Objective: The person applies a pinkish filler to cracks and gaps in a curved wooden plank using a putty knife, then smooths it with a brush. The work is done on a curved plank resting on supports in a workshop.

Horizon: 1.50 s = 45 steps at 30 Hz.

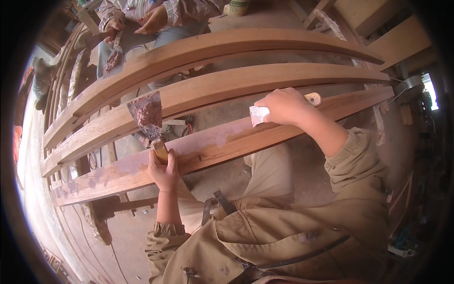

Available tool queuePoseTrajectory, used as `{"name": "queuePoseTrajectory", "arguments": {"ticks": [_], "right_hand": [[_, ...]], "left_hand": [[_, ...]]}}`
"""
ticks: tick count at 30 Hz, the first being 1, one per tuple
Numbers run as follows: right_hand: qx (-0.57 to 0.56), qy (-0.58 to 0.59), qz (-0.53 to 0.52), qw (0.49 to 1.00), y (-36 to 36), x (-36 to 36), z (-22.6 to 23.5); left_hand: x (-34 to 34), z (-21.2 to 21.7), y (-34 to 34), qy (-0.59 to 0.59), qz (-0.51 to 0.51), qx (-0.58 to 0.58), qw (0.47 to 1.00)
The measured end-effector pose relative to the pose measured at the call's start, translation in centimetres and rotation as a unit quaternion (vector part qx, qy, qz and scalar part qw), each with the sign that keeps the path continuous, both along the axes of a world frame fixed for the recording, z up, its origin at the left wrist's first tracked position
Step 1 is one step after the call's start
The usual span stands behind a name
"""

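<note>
My left hand [163, 171] is closed around the wooden handle of a putty knife [158, 149]. Its wide blade points away from me and carries a lump of pinkish-brown putty [147, 112]. In my right hand [286, 107] is a second putty knife [258, 115], its pale, smeared blade at the top face of the nearest wooden beam [222, 158]. That knife's round handle end sticks out past the back of the hand. Smeared pinkish filler [210, 137] covers much of the beam's left and middle part, while bare brown wood shows toward the right.
Two more curved beams [227, 40] [265, 73] lie beyond, roughly parallel. Across from me a co-worker's hands [153, 20] hold another putty-laden knife [114, 54]. Rough timber supports [97, 222] stand under the beams at left. A container [238, 7] stands at the far edge.
</note>
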State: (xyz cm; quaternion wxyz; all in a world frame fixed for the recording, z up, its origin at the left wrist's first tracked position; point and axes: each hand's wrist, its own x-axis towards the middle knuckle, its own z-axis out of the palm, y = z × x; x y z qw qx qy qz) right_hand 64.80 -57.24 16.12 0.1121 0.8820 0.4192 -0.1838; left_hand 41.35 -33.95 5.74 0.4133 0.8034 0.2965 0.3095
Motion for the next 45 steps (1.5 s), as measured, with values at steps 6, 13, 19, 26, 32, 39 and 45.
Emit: {"name": "queuePoseTrajectory", "arguments": {"ticks": [6, 13, 19, 26, 32, 39, 45], "right_hand": [[-0.037, 0.028, -0.05, 0.998, -0.5, 1.1, 0.6], [0.108, 0.001, -0.005, 0.994, -1.3, -1.5, 0.1], [0.212, -0.156, 0.105, 0.959, -4.8, -2.6, -2.7], [0.269, -0.012, -0.04, 0.962, -6.7, -3.1, -4.5], [0.118, 0.092, -0.102, 0.983, -6.0, -0.4, -1.6], [0.075, 0.071, -0.076, 0.992, -2.4, -0.9, 0.4], [-0.053, 0.018, -0.032, 0.998, -2.9, 0.8, 1.1]], "left_hand": [[-0.2, 0.0, 0.0, 0.008, 0.002, 0.024, 1.0], [0.0, 0.3, -0.1, 0.001, 0.0, 0.029, 1.0], [0.0, 0.4, -0.2, 0.003, -0.002, 0.045, 0.999], [0.3, 0.3, -0.1, 0.014, 0.005, 0.038, 0.999], [0.3, 0.6, -0.3, -0.006, 0.008, 0.051, 0.999], [0.4, 0.4, -0.2, -0.006, 0.018, 0.063, 0.998], [0.5, 0.4, -0.3, -0.011, 0.014, 0.078, 0.997]]}}
